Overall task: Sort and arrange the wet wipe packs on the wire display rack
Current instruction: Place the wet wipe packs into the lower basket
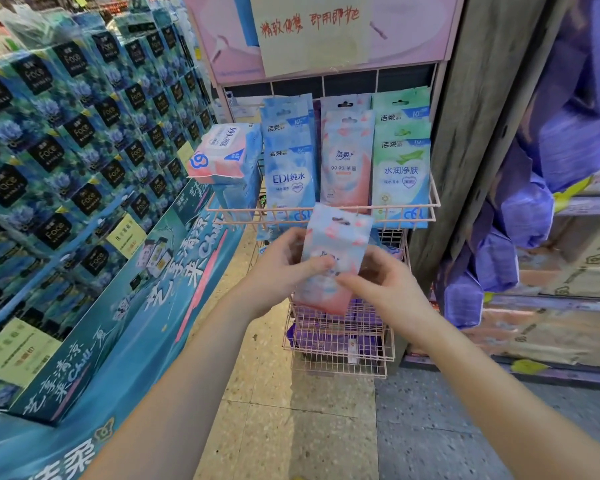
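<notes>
Left grip (pixel 284 261) holds the left edge of a pink-and-blue wet wipe pack (pixel 336 233), thumb on the front, fingers curled behind. Right grip (pixel 378 285) pinches the same pack low on its right side, thumb tip on the front, just beside the left thumb. Both grips closed on the one pack. The pack is upright, tilted slightly, with its hang hole at the top. It is held in the air in front of the pink wire rack (pixel 434 199), and its top edge overlaps the top tier's front rail in view.

The top tier holds three upright rows. Blue EDI packs (pixel 288 171) are on the left, pink 99.9% packs (pixel 347 161) in the middle and green packs (pixel 400 168) on the right. The held pack matches the middle row's print. A larger soft pack (pixel 222 154) lies tilted at the tier's left end, on top of other blue packs.

Lower wire baskets (pixel 340 362) sit behind and below the grips, with purple packs (pixel 302 336) inside. A pink header board (pixel 222 46) with a handwritten paper sign (pixel 312 26) tops the rack. Stacked blue "Face" tissue boxes (pixel 66 133) are on the left and purple bagged goods (pixel 551 161) on the right. Speckled floor (pixel 291 427) below.
</notes>
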`<state>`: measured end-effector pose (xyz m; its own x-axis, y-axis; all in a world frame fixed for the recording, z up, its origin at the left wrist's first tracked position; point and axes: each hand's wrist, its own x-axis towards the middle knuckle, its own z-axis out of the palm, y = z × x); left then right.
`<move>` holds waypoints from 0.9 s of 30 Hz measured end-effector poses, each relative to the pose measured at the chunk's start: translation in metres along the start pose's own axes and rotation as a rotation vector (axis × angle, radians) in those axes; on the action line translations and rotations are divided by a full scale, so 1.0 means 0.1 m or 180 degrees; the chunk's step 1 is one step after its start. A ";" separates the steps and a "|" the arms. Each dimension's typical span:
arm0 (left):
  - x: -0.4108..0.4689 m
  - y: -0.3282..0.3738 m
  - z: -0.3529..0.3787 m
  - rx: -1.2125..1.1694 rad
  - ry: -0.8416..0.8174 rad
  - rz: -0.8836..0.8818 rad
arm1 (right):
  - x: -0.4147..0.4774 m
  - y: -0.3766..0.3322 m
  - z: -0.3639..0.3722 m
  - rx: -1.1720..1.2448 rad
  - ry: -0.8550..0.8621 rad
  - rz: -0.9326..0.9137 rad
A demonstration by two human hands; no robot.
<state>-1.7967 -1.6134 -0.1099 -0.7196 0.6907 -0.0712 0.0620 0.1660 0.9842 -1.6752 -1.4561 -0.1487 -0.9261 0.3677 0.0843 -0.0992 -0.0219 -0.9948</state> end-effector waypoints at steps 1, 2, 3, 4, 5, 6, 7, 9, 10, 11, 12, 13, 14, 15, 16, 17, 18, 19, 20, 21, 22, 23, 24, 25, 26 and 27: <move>0.03 0.10 0.04 0.0046 0.0107 0.0142 | 0.03 -0.11 0.00 -0.0095 0.0126 -0.0169; 0.07 0.21 0.07 0.0068 0.0198 0.0283 | 0.06 -0.24 -0.01 -0.0198 0.0254 -0.0326; 0.09 0.31 0.09 0.0097 0.0255 0.0420 | 0.09 -0.37 -0.03 -0.0316 0.0368 -0.0483; 0.10 0.42 0.10 0.0132 0.0271 0.0543 | 0.12 -0.51 -0.06 -0.0425 0.0475 -0.0625; 0.12 0.53 0.10 0.0193 0.0274 0.0661 | 0.14 -0.65 -0.09 -0.0551 0.0573 -0.0752; 0.14 0.62 0.10 0.0271 0.0293 0.0777 | 0.17 -0.79 -0.12 -0.0716 0.0664 -0.0889; 0.16 0.71 0.10 0.0375 0.0376 0.0883 | 0.21 -0.93 -0.14 -0.0912 0.0739 -0.1032; 0.23 0.85 0.12 0.0473 0.0715 0.1077 | 0.32 -1.13 -0.17 -0.1190 0.0877 -0.1244; 0.29 0.92 0.15 0.0424 0.0906 0.1146 | 0.40 -1.20 -0.18 -0.1238 0.0974 -0.1306; 0.35 0.97 0.17 0.0330 0.1092 0.1174 | 0.49 -1.25 -0.20 -0.1249 0.1094 -0.1348; 0.41 1.01 0.20 0.0262 0.1264 0.1165 | 0.58 -1.27 -0.22 -0.1266 0.1203 -0.1366; 0.48 1.03 0.22 0.0315 0.1415 0.1143 | 0.66 -1.28 -0.24 -0.1329 0.1280 -0.1341; 0.55 1.04 0.24 0.0508 0.1509 0.1085 | 0.74 -1.26 -0.25 -0.1458 0.1305 -0.1245; 0.64 1.00 0.25 0.0798 0.1525 0.0960 | 0.82 -1.21 -0.26 -0.1677 0.1283 -0.1078; 0.71 0.93 0.26 0.1109 0.1492 0.0789 | 0.89 -1.13 -0.28 -0.1969 0.1230 -0.0856; 0.77 0.85 0.26 0.1416 0.1447 0.0606 | 0.94 -1.05 -0.29 -0.2252 0.1164 -0.0645; 0.81 0.77 0.26 0.1674 0.1416 0.0471 | 0.96 -0.97 -0.28 -0.2456 0.1112 -0.0511; 0.84 0.69 0.25 0.1895 0.1418 0.0413 | 0.98 -0.91 -0.27 -0.2621 0.1118 -0.0480; 0.86 0.62 0.24 0.2105 0.1460 0.0391 | 0.98 -0.86 -0.27 -0.2818 0.1195 -0.0510; 0.86 0.59 0.24 0.2314 0.1540 0.0383 | 0.98 -0.83 -0.27 -0.3061 0.1315 -0.0577; 0.85 0.58 0.23 0.2503 0.1619 0.0349 | 0.98 -0.82 -0.26 -0.3277 0.1437 -0.0632; 0.83 0.58 0.23 0.2630 0.1669 0.0291 | 0.98 -0.81 -0.27 -0.3361 0.1481 -0.0601; 0.83 0.59 0.22 0.2687 0.1689 0.0223 | 0.97 -0.82 -0.26 -0.3313 0.1449 -0.0498; 0.82 0.61 0.21 0.2709 0.1693 0.0151 | 0.96 -0.83 -0.26 -0.3206 0.1344 -0.0371; 0.81 0.63 0.20 0.2733 0.1706 0.0087 | 0.95 -0.84 -0.25 -0.3132 0.1211 -0.0279; 0.80 0.64 0.20 0.2760 0.1744 0.0042 | 0.93 -0.83 -0.23 -0.3116 0.1129 -0.0300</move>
<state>-1.8368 -1.5335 -0.0553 -0.9188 0.3158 0.2367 0.3942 0.7625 0.5130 -1.7443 -1.3986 -0.0592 -0.7542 0.5840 0.3001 0.3194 0.7256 -0.6095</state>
